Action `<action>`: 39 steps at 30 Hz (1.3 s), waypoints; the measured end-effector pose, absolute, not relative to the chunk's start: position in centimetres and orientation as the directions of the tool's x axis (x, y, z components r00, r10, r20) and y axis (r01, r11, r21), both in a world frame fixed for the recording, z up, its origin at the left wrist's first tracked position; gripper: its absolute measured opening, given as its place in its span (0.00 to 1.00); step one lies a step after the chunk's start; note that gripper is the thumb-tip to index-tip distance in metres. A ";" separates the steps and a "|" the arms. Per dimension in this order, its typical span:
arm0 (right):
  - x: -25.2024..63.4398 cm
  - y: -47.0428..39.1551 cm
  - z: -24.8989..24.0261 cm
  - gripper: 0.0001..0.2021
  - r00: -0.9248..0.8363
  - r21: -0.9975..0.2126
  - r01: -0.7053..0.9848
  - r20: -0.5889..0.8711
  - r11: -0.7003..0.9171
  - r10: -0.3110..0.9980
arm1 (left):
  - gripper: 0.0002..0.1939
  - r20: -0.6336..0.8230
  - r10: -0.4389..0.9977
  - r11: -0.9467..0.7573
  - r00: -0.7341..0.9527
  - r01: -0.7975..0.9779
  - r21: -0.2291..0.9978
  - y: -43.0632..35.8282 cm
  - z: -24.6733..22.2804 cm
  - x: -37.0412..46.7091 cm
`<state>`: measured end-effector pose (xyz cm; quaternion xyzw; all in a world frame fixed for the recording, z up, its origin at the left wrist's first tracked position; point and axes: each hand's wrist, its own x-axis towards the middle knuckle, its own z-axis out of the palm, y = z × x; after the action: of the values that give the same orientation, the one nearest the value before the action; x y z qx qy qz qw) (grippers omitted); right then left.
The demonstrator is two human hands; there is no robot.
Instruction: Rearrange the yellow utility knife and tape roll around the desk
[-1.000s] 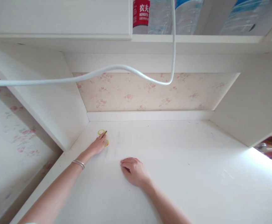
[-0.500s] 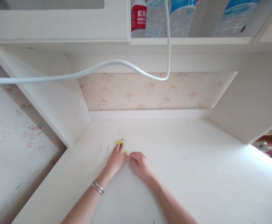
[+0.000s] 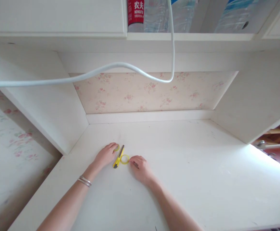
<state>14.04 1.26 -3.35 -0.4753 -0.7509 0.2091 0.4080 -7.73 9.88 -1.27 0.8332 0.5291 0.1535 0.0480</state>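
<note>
Utility knife (image 3: 118,157) lies loose.
Left hand (image 3: 106,154) clamps tape roll (image 3: 118,148), eleven o'clock; right hand (image 3: 141,169), fingertips together, beside yellow ring (image 3: 124,163), three.

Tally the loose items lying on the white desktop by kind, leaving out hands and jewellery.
Yellow tape rolls: 2 (one between the knife and the right hand, one partly covered by the left hand)
Yellow knife: 1
Total: 3
</note>
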 end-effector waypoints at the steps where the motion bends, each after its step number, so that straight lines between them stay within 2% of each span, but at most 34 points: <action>1: 14.0 1.2 -3.2 0.12 -0.241 -0.680 0.557 0.417 0.477 0.876 | 0.21 0.191 0.898 -0.436 0.397 0.864 0.252 10.1 -1.4 -8.2; 6: 13.7 0.7 -2.9 0.16 -0.331 -0.556 0.656 0.396 0.511 0.856 | 0.14 0.216 0.901 -0.418 0.376 0.885 0.204 9.1 -1.0 -8.5; 9: 13.5 0.6 -3.0 0.14 -0.337 -0.529 0.681 0.386 0.505 0.859 | 0.15 0.238 0.921 -0.356 0.308 0.915 0.193 8.6 -0.9 -8.0; 14: 13.5 0.6 -2.9 0.12 -0.320 -0.539 0.679 0.394 0.499 0.862 | 0.19 0.157 0.983 -0.137 0.091 0.941 0.309 10.0 -1.4 -8.0; 20: 13.5 0.7 -2.7 0.11 -0.309 -0.549 0.678 0.392 0.489 0.867 | 0.17 0.094 0.991 -0.127 0.093 0.860 0.493 11.8 -2.6 -8.2; 23: 13.5 0.7 -2.8 0.11 -0.305 -0.556 0.673 0.392 0.487 0.868 | 0.15 0.201 0.975 -0.182 0.091 0.845 0.503 11.6 -2.8 -8.0; 27: 13.4 0.5 -2.7 0.15 -0.314 -0.563 0.670 0.375 0.483 0.872 | 0.14 0.371 0.913 -0.363 0.171 0.756 0.545 10.2 -2.6 -7.7; 30: 13.3 0.3 -2.3 0.19 -0.333 -0.551 0.681 0.354 0.482 0.874 | 0.13 0.381 0.858 -0.506 0.344 0.693 0.514 9.0 -2.6 -7.5; 32: 13.3 0.3 -2.2 0.18 -0.342 -0.540 0.690 0.343 0.482 0.875 | 0.14 0.350 0.838 -0.545 0.420 0.694 0.470 8.3 -2.8 -7.3; 36: 13.4 0.3 -2.0 0.14 -0.325 -0.552 0.693 0.335 0.464 0.884 | 0.16 0.351 0.822 -0.561 0.448 0.741 0.369 7.2 -3.4 -5.9; 39: 14.1 0.5 -2.0 0.11 -0.312 -0.549 0.703 0.334 0.452 0.890 | 0.17 0.392 0.830 -0.529 0.397 0.783 0.327 5.8 -3.8 -4.0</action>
<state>14.13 0.45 -2.03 -0.5006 -0.7954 0.1526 0.3057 -3.96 5.85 -3.78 0.8347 0.4830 0.2607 0.0452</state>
